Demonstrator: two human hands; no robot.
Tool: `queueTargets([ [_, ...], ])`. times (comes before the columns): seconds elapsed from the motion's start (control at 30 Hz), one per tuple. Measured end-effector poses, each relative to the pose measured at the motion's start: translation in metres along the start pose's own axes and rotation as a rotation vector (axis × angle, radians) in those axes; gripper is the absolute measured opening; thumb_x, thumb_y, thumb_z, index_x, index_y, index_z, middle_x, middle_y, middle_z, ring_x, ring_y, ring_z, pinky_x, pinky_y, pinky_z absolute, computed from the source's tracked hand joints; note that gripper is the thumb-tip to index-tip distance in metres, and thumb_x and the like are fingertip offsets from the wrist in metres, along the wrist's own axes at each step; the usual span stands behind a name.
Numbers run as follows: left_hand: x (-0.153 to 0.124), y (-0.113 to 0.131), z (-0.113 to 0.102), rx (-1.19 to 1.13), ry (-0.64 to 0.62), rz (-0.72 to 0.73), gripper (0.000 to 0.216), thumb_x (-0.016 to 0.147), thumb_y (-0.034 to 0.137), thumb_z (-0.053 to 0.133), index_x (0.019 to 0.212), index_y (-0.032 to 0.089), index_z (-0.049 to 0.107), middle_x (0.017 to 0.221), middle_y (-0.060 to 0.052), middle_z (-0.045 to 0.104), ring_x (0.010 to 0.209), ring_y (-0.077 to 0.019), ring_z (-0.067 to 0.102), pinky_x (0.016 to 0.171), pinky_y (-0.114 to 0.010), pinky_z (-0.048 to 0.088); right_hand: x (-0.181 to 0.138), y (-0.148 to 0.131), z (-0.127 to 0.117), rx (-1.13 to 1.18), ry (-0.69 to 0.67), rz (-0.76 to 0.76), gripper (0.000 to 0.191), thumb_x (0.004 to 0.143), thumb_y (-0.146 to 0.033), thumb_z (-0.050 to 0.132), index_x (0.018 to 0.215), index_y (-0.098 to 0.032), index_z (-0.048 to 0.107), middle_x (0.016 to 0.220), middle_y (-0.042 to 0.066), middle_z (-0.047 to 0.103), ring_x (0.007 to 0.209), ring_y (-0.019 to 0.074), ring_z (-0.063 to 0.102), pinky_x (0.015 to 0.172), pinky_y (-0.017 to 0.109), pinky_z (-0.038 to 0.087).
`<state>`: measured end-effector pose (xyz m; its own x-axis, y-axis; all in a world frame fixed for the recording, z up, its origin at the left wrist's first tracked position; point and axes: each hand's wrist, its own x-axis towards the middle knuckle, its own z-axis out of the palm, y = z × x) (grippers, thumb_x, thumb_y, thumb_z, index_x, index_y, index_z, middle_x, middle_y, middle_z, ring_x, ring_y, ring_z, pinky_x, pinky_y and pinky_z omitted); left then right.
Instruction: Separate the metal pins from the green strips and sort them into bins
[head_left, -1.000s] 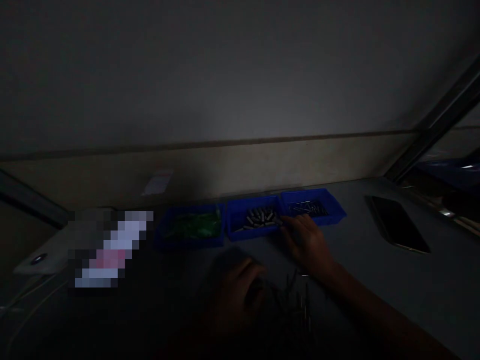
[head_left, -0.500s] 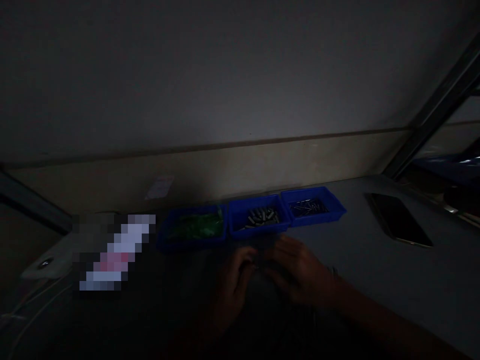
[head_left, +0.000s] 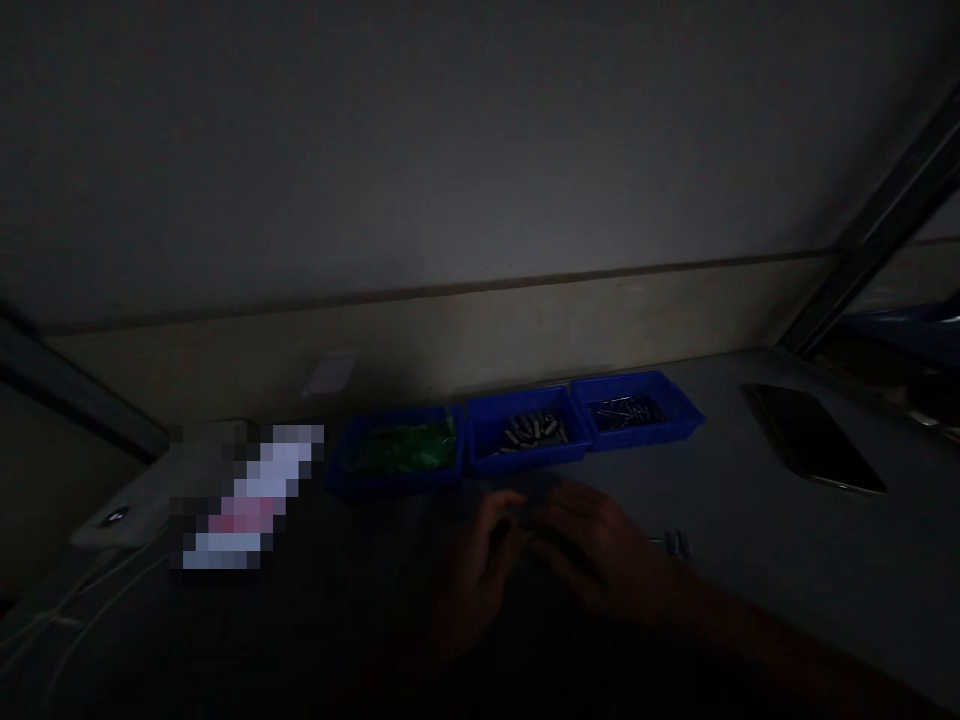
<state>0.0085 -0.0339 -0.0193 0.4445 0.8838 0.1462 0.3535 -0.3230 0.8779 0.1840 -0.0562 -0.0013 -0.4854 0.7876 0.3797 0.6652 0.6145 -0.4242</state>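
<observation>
Fingertips meeting, my left hand (head_left: 487,555) and my right hand (head_left: 596,545) are together over the dim tabletop, just in front of the blue bins. Both hands have their fingers curled into a pinch. Whatever lies between the fingertips is too small and dark to make out. Behind them, the middle blue bin (head_left: 487,462) holds several short metal cylinders (head_left: 536,428). The right blue bin (head_left: 646,435) has thin metal pins (head_left: 630,411) in it. Green pieces (head_left: 409,447) fill the left blue bin (head_left: 397,484). A few small metal parts (head_left: 677,544) lie beside my right wrist.
A dark phone (head_left: 821,440) lies flat at the right. On the left are a pixelated bright screen (head_left: 266,490), a pale box (head_left: 116,518) and loose white cables (head_left: 97,620). A wall (head_left: 480,330) with a paper label (head_left: 330,374) stands behind the bins.
My hands have come closer, and their fingertips now meet. The whole view has shifted slightly, with the bins and phone appearing further right. More of the metal parts by my right wrist shows.
</observation>
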Motion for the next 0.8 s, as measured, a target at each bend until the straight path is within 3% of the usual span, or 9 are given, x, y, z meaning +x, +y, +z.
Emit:
queueTargets([
  [0.2,0.0016,0.0041,-0.0027,0.09,-0.004,0.04,0.013,0.082,0.026,0.049,0.089,0.019,0.057,0.08,-0.003,0.063,0.072,-0.0145,0.059,0.067,-0.026,0.047,-0.0016,0.0033,0.0037,0.019,0.041,0.063,0.019,0.09,-0.024,0.042,0.081,-0.016,0.057,0.073,0.005,0.059,0.07,0.0152,0.054,0.064,0.028,0.042],
  [0.4,0.0045,0.0048,-0.0039,0.061,0.008,-0.004,0.016,0.084,0.028,0.046,0.086,0.02,0.06,0.082,-0.003,0.066,0.078,-0.0157,0.061,0.07,-0.026,0.047,-0.004,0.0036,0.0041,0.052,0.058,0.052,0.017,0.085,-0.024,0.051,0.1,-0.016,0.053,0.089,0.008,0.062,0.081,0.0175,0.057,0.07,0.03,0.045],
  [0.53,0.0037,0.0076,-0.0049,0.059,-0.026,-0.008,0.02,0.086,0.03,0.043,0.082,0.02,0.06,0.077,-0.002,0.066,0.073,-0.015,0.061,0.067,-0.026,0.046,-0.004,0.0028,0.0043,0.021,0.066,0.011,0.011,0.087,-0.021,0.048,0.093,-0.017,0.055,0.08,0.006,0.061,0.075,0.0166,0.056,0.066,0.029,0.044],
  [0.8,0.0002,0.0055,-0.0047,0.022,-0.002,-0.008,0.018,0.082,0.028,0.05,0.097,0.019,0.056,0.083,-0.003,0.062,0.076,-0.0146,0.058,0.069,-0.025,0.045,-0.0013,0.003,0.0007,0.008,0.086,0.088,0.022,0.09,-0.026,0.043,0.08,-0.016,0.06,0.072,0.005,0.058,0.067,0.0144,0.053,0.061,0.026,0.042],
])
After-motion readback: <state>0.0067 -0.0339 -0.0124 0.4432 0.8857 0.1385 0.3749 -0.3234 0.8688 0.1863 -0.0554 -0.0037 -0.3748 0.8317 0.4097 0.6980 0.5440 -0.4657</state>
